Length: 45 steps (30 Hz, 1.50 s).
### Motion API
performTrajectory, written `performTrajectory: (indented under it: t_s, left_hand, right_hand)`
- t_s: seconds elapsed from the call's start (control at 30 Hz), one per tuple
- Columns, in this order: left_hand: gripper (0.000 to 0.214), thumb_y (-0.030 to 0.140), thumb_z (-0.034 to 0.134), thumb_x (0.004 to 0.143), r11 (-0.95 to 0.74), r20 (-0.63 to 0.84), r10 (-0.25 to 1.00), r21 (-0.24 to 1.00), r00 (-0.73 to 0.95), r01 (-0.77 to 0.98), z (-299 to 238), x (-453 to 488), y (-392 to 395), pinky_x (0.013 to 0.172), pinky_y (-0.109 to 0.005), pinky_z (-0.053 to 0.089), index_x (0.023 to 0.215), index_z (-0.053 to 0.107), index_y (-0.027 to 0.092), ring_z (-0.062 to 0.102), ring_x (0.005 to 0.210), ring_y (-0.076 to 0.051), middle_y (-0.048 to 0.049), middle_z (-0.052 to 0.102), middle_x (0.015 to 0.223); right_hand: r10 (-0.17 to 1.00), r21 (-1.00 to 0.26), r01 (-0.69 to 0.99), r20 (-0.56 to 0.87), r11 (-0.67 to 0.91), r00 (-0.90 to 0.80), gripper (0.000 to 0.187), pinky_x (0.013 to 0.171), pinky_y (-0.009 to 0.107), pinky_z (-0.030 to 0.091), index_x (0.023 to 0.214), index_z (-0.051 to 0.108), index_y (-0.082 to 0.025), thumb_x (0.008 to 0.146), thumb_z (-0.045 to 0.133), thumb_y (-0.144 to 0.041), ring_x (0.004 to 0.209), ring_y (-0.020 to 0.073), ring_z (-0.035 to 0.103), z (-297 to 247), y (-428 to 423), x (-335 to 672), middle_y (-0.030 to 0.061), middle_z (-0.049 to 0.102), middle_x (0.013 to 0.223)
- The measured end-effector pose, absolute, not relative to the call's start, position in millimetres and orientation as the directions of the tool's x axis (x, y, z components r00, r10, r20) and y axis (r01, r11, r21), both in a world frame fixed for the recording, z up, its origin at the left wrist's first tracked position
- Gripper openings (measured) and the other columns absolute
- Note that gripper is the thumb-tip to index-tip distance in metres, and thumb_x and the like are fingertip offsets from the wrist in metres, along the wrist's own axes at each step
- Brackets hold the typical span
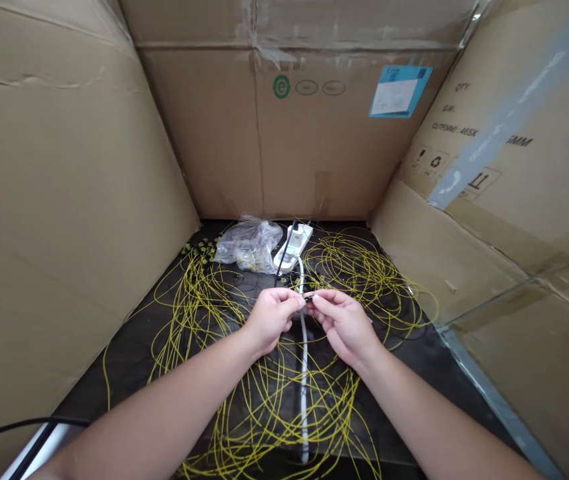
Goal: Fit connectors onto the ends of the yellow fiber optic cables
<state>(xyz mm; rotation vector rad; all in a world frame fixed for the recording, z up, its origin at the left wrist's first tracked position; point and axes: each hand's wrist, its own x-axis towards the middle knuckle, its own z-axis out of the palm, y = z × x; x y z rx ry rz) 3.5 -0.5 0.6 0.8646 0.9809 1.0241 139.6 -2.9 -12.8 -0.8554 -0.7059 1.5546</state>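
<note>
Near the middle of the dark table, my left hand (275, 319) and my right hand (340, 321) meet fingertip to fingertip. Between them is a small black piece (308, 299), too small to name; both hands pinch it, thumb against forefinger. Under and in front of my hands lies a loose tangle of thin yellow cables (284, 413). A white cord (305, 373) passes beneath the hands and runs toward the table's near edge. More yellow cable (194, 300) spreads to the left, with small dark and yellow ends at its far side.
Cardboard walls stand on the left (64, 200), back (224, 133) and right (494, 220). A white power strip (287, 253) with a black cord plugged in lies behind my hands, beside a clear plastic bag (249, 243). Coiled yellow cables (359, 267) lie at the back right.
</note>
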Motion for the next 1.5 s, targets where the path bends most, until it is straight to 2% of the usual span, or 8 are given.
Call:
performTrajectory:
  t_s: [0.23,0.47,0.7,0.87,1.07,1.27,1.37,1.5]
  left_hand:
    - [0.016,0.024,0.065,0.065,0.272,-0.226,0.955,0.925,0.192,-0.265,1,4,-1,0.036,-0.018,0.013,0.063,0.056,0.011,0.023,0.035,-0.001,0.0083,0.035,0.042]
    - [0.016,0.025,0.064,0.065,0.265,-0.230,0.958,0.936,0.170,-0.231,-3,6,1,0.035,-0.019,0.012,0.061,0.056,0.012,0.022,0.034,-0.002,0.0083,0.034,0.041]
    - [0.016,0.026,0.060,0.067,0.243,-0.221,0.966,0.952,0.134,-0.183,-8,6,4,0.035,-0.020,0.013,0.058,0.054,0.014,0.022,0.033,-0.002,0.0082,0.033,0.040]
    - [0.018,0.027,0.060,0.067,0.212,-0.196,0.974,0.965,0.113,-0.155,-10,7,6,0.035,-0.019,0.015,0.058,0.053,0.013,0.024,0.035,-0.002,0.0076,0.036,0.043]
    - [0.018,0.028,0.062,0.066,0.182,-0.165,0.981,0.967,0.104,-0.177,-7,7,6,0.038,-0.019,0.019,0.058,0.055,0.013,0.025,0.038,-0.002,0.0066,0.040,0.045]
    - [0.019,0.029,0.066,0.062,0.183,-0.167,0.981,0.965,0.100,-0.185,-5,6,6,0.038,-0.019,0.019,0.057,0.057,0.013,0.026,0.038,-0.003,0.0059,0.041,0.045]
    - [0.019,0.030,0.066,0.063,0.194,-0.178,0.978,0.966,0.105,-0.171,-5,6,6,0.037,-0.019,0.017,0.060,0.059,0.013,0.025,0.037,-0.003,0.0061,0.041,0.046]
    - [0.019,0.032,0.065,0.066,0.144,-0.130,0.985,0.981,0.110,-0.133,-5,6,6,0.038,-0.019,0.022,0.065,0.062,0.013,0.028,0.038,-0.003,0.0052,0.045,0.048]
  right_hand:
    - [0.994,-0.878,-0.467,-0.108,-0.109,-0.029,0.020,0.069,0.028,0.053,0.075,0.068,-0.015,0.058,0.077,-0.022,0.065,0.0126,0.063,-13,-4,140,0.0050,0.070,0.076]
    - [0.991,-0.985,-0.129,0.103,0.113,0.088,0.018,0.071,0.036,0.053,0.081,0.069,-0.015,0.068,0.070,-0.027,0.068,0.0165,0.064,-17,-6,139,0.0068,0.070,0.081]
    - [0.957,-0.966,0.131,0.243,0.224,0.156,0.013,0.072,0.034,0.052,0.082,0.069,-0.017,0.073,0.065,-0.025,0.073,0.0183,0.064,-20,-10,133,0.0061,0.069,0.081]
    - [0.938,-0.925,0.234,0.330,0.299,0.106,0.011,0.071,0.032,0.050,0.082,0.067,-0.017,0.076,0.060,-0.024,0.075,0.0178,0.062,-19,-6,132,0.0056,0.067,0.080]
    - [0.916,-0.894,0.251,0.396,0.371,0.059,0.010,0.075,0.033,0.049,0.080,0.065,-0.018,0.077,0.059,-0.023,0.079,0.0183,0.061,-16,-4,133,0.0061,0.065,0.083]
    - [0.961,-0.957,0.138,0.266,0.254,0.076,0.011,0.075,0.034,0.050,0.082,0.067,-0.018,0.076,0.061,-0.026,0.079,0.0191,0.063,-14,-5,134,0.0059,0.068,0.083]
    - [0.965,-0.966,0.110,0.245,0.234,0.092,0.013,0.075,0.035,0.050,0.082,0.067,-0.018,0.075,0.062,-0.027,0.079,0.0194,0.063,-12,-4,136,0.0062,0.068,0.084]
    - [0.963,-0.966,0.102,0.249,0.239,0.102,0.013,0.076,0.034,0.050,0.083,0.067,-0.017,0.075,0.062,-0.026,0.079,0.0186,0.063,-11,-4,138,0.0061,0.068,0.084]
